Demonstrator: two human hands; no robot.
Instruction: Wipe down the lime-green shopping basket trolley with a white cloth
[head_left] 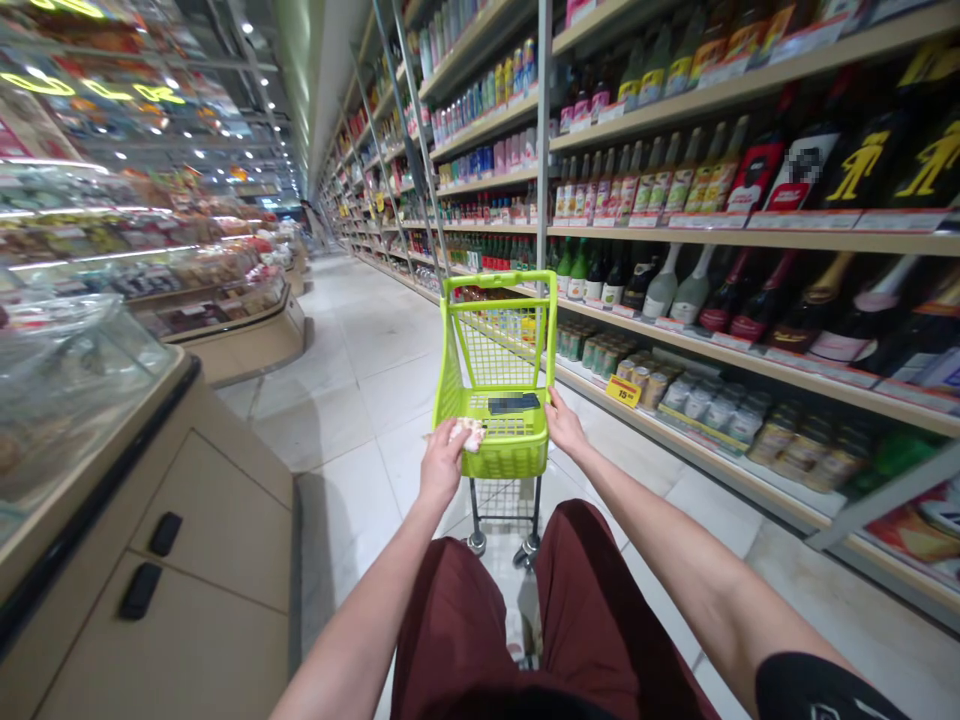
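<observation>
A lime-green shopping cart (504, 464) stands right in front of my legs. My left hand (444, 462) is at its near left corner, closed on a small crumpled white-and-pink packet (472, 434); I cannot make out what kind it is. My right hand (565, 424) grips the right side of the cart's upper edge, fingers curled round it. Between the hands, a flat dark object (514, 403), partly blurred out, lies in the cart's upper part.
Tall shelves with bottles (667, 285) and cans (720, 408) line the right side, with a yellow price tag (623, 392) low down. A counter with a glass top (82, 345) borders the left. The tiled aisle (352, 345) stretches ahead past display stands (232, 320).
</observation>
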